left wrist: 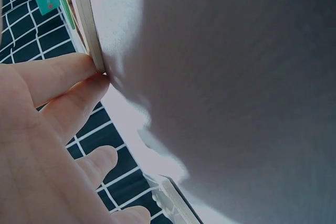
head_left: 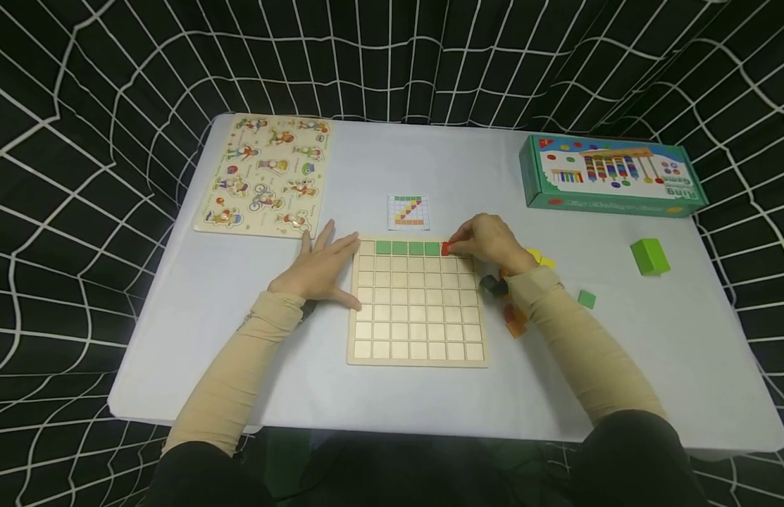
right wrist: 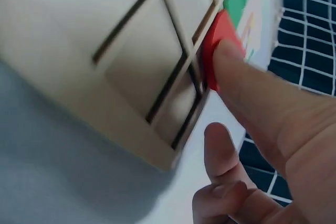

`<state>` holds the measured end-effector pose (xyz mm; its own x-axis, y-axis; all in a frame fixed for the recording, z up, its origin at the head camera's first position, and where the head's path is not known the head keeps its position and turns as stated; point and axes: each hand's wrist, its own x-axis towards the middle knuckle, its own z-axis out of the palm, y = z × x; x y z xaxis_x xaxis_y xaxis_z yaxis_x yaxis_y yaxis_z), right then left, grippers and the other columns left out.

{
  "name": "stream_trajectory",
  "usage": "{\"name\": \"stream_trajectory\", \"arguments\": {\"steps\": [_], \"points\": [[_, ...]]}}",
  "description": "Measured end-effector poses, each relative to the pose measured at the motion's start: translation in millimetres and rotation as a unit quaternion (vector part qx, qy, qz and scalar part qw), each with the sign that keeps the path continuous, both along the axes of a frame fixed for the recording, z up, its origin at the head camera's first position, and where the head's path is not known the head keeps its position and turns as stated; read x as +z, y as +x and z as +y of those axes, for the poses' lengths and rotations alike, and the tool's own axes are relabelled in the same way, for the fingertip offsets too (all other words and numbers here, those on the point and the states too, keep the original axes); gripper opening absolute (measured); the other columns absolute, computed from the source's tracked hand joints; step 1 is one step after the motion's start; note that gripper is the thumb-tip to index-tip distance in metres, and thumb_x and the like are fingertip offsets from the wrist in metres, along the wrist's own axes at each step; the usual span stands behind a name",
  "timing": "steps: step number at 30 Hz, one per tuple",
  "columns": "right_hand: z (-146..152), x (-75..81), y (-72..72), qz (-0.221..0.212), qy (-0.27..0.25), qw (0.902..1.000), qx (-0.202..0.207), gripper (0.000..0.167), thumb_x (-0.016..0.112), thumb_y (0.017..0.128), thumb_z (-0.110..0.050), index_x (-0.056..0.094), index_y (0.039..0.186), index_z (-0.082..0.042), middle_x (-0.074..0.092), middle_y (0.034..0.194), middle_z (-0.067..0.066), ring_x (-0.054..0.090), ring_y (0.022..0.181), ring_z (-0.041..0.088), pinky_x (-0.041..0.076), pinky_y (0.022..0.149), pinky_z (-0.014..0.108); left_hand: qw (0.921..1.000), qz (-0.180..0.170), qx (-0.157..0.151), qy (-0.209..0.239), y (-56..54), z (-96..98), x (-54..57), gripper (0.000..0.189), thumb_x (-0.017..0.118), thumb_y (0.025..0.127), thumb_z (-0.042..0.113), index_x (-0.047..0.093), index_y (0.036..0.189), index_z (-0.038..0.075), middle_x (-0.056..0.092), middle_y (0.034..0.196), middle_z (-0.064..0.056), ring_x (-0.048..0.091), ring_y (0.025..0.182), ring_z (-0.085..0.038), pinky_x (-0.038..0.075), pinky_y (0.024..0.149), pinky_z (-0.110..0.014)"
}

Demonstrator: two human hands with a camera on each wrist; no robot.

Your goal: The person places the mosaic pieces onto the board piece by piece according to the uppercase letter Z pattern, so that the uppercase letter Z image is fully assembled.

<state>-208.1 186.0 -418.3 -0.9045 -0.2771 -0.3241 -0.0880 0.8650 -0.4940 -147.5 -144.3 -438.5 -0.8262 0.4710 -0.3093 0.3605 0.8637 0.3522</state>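
A wooden grid board (head_left: 417, 296) lies on the table, with several green square tiles (head_left: 399, 248) side by side in its far row. At the right end of that line is a red square tile (head_left: 446, 248), held by my right hand (head_left: 489, 243). The right wrist view shows the thumb on the red tile (right wrist: 223, 38), which sits slightly tilted at a cell of the row. My left hand (head_left: 318, 271) is spread along the board's left edge, its fingers straight. In the left wrist view, fingertips (left wrist: 94, 85) touch the board's rim (left wrist: 86, 19).
A small pattern card (head_left: 408, 213) lies beyond the board. Orange tiles (head_left: 515, 321) and yellow tiles (head_left: 541, 258) lie partly hidden by the right arm. A loose green tile (head_left: 587, 299), a green block (head_left: 650, 257), a boxed game (head_left: 613, 176) and a picture puzzle (head_left: 268, 172) are around.
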Motion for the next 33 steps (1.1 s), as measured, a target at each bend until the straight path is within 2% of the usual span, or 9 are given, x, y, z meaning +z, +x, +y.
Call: {"name": "stream_trajectory", "arguments": {"steps": [9,13,17,23,28,31,33], "points": [[-0.8,0.4,-5.9,0.007,0.03,0.9989,0.034,0.027,0.08,0.09,-0.027,0.081,0.112,-0.01,0.074,0.129,0.015,0.062,0.127,0.036,0.051,0.105,0.051,1.0,0.003,-0.002,-0.001,-0.7,1.2,-0.5,0.126,0.087,0.067,0.063,0.028,0.163,0.008,0.016,0.176,-0.005,-0.01,0.162,-0.044,-0.009,0.122,-0.078],[-0.5,0.9,-5.1,0.046,0.062,0.994,0.078,0.027,0.081,0.089,-0.03,0.082,0.11,-0.012,0.075,0.127,0.013,0.065,0.123,0.036,0.053,0.102,0.053,1.0,0.001,-0.003,-0.001,-0.6,1.3,-0.4,0.126,0.086,0.067,0.064,0.028,0.163,0.009,0.016,0.176,-0.005,-0.01,0.162,-0.044,-0.009,0.122,-0.078],[-1.2,-0.5,-2.8,0.095,0.089,0.984,0.121,0.026,0.079,0.089,-0.029,0.082,0.111,-0.015,0.075,0.121,0.011,0.068,0.116,0.034,0.048,0.097,0.053,1.0,0.001,-0.004,-0.005,-0.5,-0.2,0.5,0.126,0.086,0.067,0.064,0.027,0.163,0.008,0.016,0.176,-0.005,-0.01,0.162,-0.044,-0.008,0.122,-0.078],[10.6,4.0,2.0,0.125,0.072,0.9766,0.159,0.029,0.069,0.099,-0.026,0.077,0.124,-0.015,0.074,0.121,0.013,0.068,0.113,0.033,0.041,0.091,0.052,0.9999,0.004,-0.006,-0.009,-2.1,-0.8,1.5,0.125,0.086,0.068,0.065,0.027,0.163,0.008,0.016,0.176,-0.005,-0.01,0.162,-0.046,-0.006,0.121,-0.08],[37.5,17.3,6.1,0.118,0.066,0.9865,0.092,0.027,0.069,0.099,-0.022,0.078,0.12,-0.008,0.074,0.123,0.018,0.065,0.117,0.038,0.041,0.091,0.054,1.0,0.004,-0.005,-0.005,-2.6,-0.1,3.5,0.127,0.086,0.068,0.064,0.026,0.164,0.007,0.015,0.176,-0.006,-0.01,0.162,-0.046,-0.007,0.121,-0.08],[54.4,21.6,9.4,0.07,0.075,0.9936,0.047,0.027,0.072,0.097,-0.023,0.078,0.116,-0.005,0.074,0.126,0.02,0.061,0.124,0.042,0.038,0.103,0.059,1.0,0.0,-0.002,-0.001,-1.5,0.7,3.4,0.128,0.086,0.067,0.064,0.025,0.164,0.007,0.015,0.176,-0.006,-0.01,0.162,-0.046,-0.008,0.121,-0.079],[64.2,21.2,12.0,0.04,0.081,0.9954,0.03,0.029,0.074,0.095,-0.024,0.078,0.116,-0.004,0.073,0.127,0.021,0.059,0.125,0.043,0.037,0.105,0.06,1.0,-0.003,-0.001,0.0,-0.3,1.7,2.1,0.128,0.087,0.067,0.063,0.025,0.164,0.007,0.015,0.176,-0.006,-0.01,0.162,-0.046,-0.007,0.122,-0.079]]}}
